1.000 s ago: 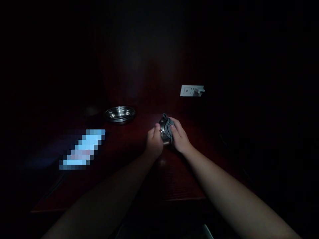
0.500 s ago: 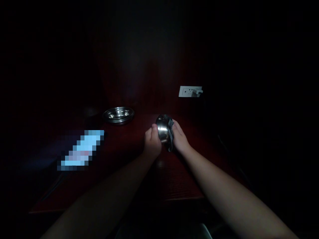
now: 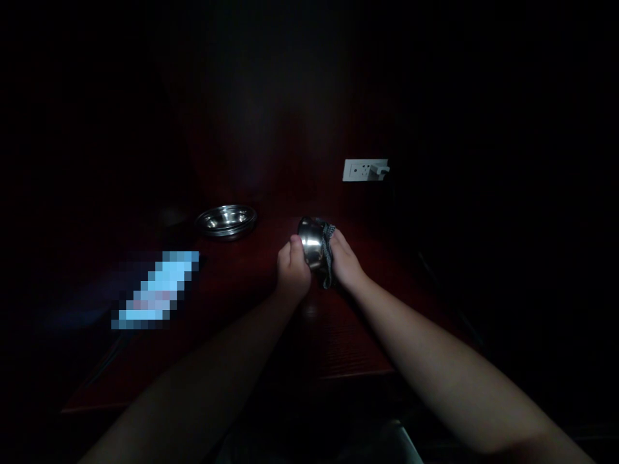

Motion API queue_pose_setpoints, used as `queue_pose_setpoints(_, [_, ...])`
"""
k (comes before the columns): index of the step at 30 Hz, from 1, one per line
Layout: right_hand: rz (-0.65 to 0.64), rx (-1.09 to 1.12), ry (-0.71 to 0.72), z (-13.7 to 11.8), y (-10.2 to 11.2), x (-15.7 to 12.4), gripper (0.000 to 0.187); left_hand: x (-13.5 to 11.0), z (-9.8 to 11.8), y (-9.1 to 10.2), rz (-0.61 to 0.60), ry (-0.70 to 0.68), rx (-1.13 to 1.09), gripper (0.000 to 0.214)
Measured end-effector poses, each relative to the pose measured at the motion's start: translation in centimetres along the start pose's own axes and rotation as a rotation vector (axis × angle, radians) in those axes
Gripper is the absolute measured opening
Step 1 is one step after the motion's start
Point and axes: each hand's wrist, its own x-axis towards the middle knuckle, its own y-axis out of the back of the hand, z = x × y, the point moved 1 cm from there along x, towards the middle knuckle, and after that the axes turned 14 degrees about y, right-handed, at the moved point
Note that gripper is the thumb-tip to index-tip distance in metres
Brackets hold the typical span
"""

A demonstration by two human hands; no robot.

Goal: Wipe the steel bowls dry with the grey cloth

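Note:
The scene is very dark. My left hand is closed on a small steel bowl, tipped on its side above the dark red table. Pressed against the bowl's right side is a grey patterned cloth, gripped in my right hand. Both hands meet at the bowl near the table's middle.
A stack of steel plates or shallow bowls sits at the back left of the table. A glowing blurred rectangle lies at the left. A white wall socket with a plug is behind on the right. The table's front edge runs below my forearms.
The cloth covered the bowl's top a second ago; now it is at the bowl's right side and the shiny steel shows. The bowl has turned slightly between my hands.

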Motion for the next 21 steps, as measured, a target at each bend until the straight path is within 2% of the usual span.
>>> queue_pose_setpoints(14, [0.019, -0.026, 0.111, -0.34, 0.31, 0.1, 0.044, -0.18, -0.02, -0.21, -0.06, -0.035, 0.003, 0.049])
queue_pose_setpoints(21, [-0.048, -0.117, 0.211, -0.78, 0.6, 0.12, 0.044, -0.08, -0.36, -0.34, -0.127, 0.029, -0.026, 0.048])
